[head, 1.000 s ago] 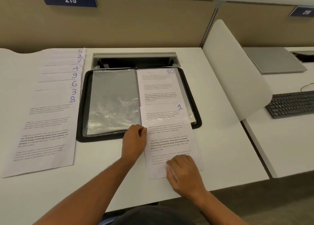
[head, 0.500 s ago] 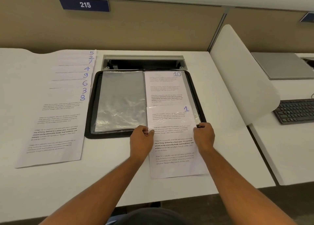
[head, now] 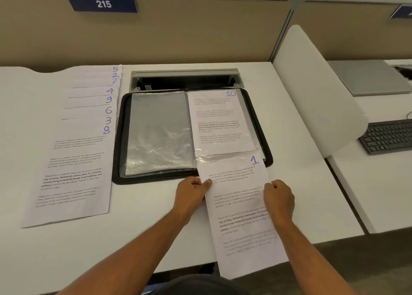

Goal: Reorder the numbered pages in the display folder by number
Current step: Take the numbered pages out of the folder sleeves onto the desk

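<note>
A black display folder lies open on the white desk, its left sleeve empty and shiny. Page 10 sits in the right sleeve. Page 1 is pulled almost fully out of that sleeve toward me, only its top edge at the sleeve mouth, its bottom hanging past the desk's front edge. My left hand pinches its left edge and my right hand pinches its right edge. A fanned stack of pages marked 5, 2, 7, 4, 9, 6, 3, 8 lies left of the folder.
A grey cable box is set into the desk behind the folder. A white curved divider stands to the right. Beyond it are a black keyboard and a closed grey laptop.
My right hand went from the page's bottom to its right edge. Both hands then drew page 1 down out of the sleeve toward me, uncovering more of page 10.
</note>
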The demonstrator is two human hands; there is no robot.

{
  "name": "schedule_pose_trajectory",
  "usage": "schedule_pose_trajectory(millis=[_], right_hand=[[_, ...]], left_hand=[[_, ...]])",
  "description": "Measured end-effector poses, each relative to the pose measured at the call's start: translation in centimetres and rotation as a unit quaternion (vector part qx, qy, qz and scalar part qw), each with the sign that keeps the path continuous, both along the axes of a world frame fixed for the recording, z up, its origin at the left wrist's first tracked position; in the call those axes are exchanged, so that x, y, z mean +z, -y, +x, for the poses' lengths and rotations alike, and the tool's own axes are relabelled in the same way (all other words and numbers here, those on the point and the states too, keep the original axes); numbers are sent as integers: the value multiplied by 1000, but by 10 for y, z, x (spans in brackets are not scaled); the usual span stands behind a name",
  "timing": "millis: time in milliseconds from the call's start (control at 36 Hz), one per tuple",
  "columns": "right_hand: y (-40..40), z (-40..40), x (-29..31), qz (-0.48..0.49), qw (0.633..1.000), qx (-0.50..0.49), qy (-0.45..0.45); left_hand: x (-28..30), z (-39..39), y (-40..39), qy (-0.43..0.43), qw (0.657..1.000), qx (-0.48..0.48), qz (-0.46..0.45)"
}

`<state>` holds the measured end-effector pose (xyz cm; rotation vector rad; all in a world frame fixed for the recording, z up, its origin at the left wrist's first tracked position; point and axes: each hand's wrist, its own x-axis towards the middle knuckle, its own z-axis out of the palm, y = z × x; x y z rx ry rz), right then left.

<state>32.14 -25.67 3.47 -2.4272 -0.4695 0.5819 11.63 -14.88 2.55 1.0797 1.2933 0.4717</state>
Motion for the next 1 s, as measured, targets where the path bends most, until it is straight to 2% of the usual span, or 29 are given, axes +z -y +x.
schedule_pose_trajectory(millis=[250, 389, 667, 778, 1000], right_hand=[[13, -8, 3, 4, 998, -57, -10], [-3, -24, 8, 42, 995, -83, -37], [-74, -95, 25, 127, 988, -32, -85], [-106, -136, 29, 149, 984, 6, -100], [-163, -219, 23, 140, 976, 137, -98]], left_hand=[[4, -19, 0, 75, 978, -194, -35], [7, -36, -16, 87, 974, -209, -17], [18, -102, -74, 70, 994, -26, 74], [14, -143, -99, 10, 991, 52, 123], [3, -232, -144, -115, 957, 193, 184]])
